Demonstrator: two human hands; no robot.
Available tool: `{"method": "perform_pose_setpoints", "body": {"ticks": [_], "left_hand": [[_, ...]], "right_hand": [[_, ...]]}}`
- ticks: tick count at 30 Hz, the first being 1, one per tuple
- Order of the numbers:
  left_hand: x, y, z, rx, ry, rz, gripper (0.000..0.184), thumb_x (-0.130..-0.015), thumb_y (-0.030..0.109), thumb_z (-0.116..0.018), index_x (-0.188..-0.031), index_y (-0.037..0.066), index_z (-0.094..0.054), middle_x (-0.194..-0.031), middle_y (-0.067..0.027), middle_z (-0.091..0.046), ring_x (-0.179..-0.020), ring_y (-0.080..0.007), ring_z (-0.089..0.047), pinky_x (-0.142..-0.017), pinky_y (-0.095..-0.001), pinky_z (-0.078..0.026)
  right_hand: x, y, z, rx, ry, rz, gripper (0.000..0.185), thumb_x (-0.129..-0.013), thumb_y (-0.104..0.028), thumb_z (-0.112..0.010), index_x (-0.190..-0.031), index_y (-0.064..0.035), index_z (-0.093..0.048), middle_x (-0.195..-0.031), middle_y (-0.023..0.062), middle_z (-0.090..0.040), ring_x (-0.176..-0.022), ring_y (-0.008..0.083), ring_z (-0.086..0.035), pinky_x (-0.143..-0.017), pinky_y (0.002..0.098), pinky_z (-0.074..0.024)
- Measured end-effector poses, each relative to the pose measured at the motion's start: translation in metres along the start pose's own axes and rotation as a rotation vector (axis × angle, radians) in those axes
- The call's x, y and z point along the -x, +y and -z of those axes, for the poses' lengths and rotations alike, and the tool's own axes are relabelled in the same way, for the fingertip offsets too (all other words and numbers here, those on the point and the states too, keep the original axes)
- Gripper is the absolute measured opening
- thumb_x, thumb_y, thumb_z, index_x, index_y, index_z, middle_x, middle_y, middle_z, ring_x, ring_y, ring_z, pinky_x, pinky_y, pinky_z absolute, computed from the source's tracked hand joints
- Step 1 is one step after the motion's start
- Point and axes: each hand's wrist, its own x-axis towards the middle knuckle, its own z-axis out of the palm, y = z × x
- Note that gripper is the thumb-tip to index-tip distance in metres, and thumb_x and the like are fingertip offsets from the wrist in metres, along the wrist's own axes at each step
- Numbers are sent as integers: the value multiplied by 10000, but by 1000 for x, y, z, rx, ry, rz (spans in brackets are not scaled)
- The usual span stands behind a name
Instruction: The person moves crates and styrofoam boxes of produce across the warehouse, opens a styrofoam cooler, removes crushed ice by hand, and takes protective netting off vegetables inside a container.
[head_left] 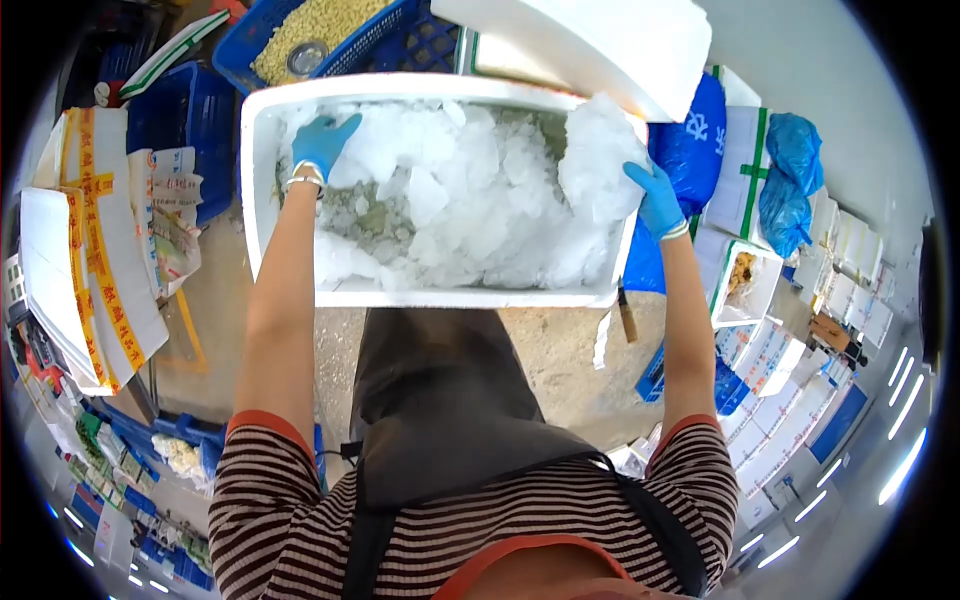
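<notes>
A white foam box full of crushed ice lies in front of me. My left hand, in a blue glove, rests on the ice near the box's left end, its fingers apart and nothing in them. At the right end, my gloved right hand grips the outer edge of a large slab of ice. That slab rises over the box's right rim, and some of the right fingers are hidden behind it. Greyish-green contents show through gaps in the ice, too covered to name.
Behind the box are a blue crate holding pale pieces and a metal bowl, and a white foam lid. Blue bags and foam boxes stand at right. Taped foam boxes and a blue tub are at left.
</notes>
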Motion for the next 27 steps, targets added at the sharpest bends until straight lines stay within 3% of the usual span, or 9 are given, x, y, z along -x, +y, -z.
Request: {"method": "perform_pose_setpoints", "body": {"ticks": [4, 10, 13, 14, 17, 20, 22, 24, 27], "left_hand": [[-12, -4, -15, 3, -6, 64, 791, -672, 683, -616, -1095, 15, -626, -1138, -272, -580, -1051, -384, -569, -919, -417, -447], [8, 6, -10, 210, 69, 49, 848, -695, 647, -628, -1209, -23, -553, -1222, -240, -547, -1111, -368, -540, -960, -402, -423], [3, -5, -21, 237, 48, 35, 835, -710, 649, -610, -1212, -15, -552, -1244, -238, -534, -1137, -367, -524, -983, -397, -405], [1, -6, -19, 219, 39, 42, 827, -716, 658, -595, -1208, -5, -558, -1243, -243, -532, -1143, -369, -519, -987, -400, -400], [-3, -13, -9, 198, -65, 105, 808, -733, 702, -533, -1193, 40, -580, -1278, -227, -516, -1164, -356, -507, -992, -405, -392], [-18, -34, -17, 293, -178, 111, 814, -739, 719, -506, -1191, 46, -586, -1268, -191, -540, -1122, -341, -541, -969, -397, -409], [0, -32, -15, 571, -228, 92, 687, -788, 604, -567, -1194, 51, -586, -1211, -110, -591, -1042, -266, -580, -928, -363, -433], [30, -20, -2, 858, -142, -34, 632, -819, 517, -605, -1230, 40, -551, -1194, -75, -586, -1053, -200, -543, -909, -341, -434], [54, -24, 35, 1010, -547, 231, 603, -824, 454, -636, -1272, 71, -509, -1256, -36, -524, -1140, -188, -483, -938, -375, -407]], "right_hand": [[-10, -26, 5, -484, 30, 87, 568, -886, -295, -558, -1378, -74, -379, -1356, 101, -466, -1255, 279, -428, -1052, 419, -343], [-72, -136, -31, -395, 177, 210, 534, -900, -292, -564, -1345, -56, -385, -1341, 167, -450, -1205, 365, -465, -975, 437, -445], [-132, -146, -19, -472, 38, 48, 449, -913, -225, -539, -1271, 22, -424, -1227, 239, -522, -1168, 403, -489, -1022, 457, -413], [-134, -141, -37, -382, 64, 144, 361, -915, -185, -522, -1195, 33, -460, -1164, 213, -568, -1054, 402, -569, -944, 476, -477], [-100, -105, -113, -119, -42, 135, 322, -920, -183, -498, -1178, 6, -536, -1156, 174, -593, -1042, 299, -600, -893, 440, -502], [-75, -8, -177, -41, -391, -157, 350, -924, -215, -503, -1221, -35, -548, -1173, 132, -599, -1033, 238, -608, -866, 398, -504], [-69, 52, -218, 44, -311, -88, 444, -899, -311, -552, -1231, -17, -537, -1166, 126, -597, -1006, 231, -611, -854, 360, -496], [-74, 77, -254, 544, -108, 124, 562, -856, -399, -590, -1242, 3, -520, -1153, 161, -587, -997, 267, -604, -857, 371, -485], [-88, 96, -281, 1059, 68, 422, 723, -788, -501, -636, -1258, 30, -494, -1128, 216, -569, -985, 330, -588, -866, 396, -469]]}}
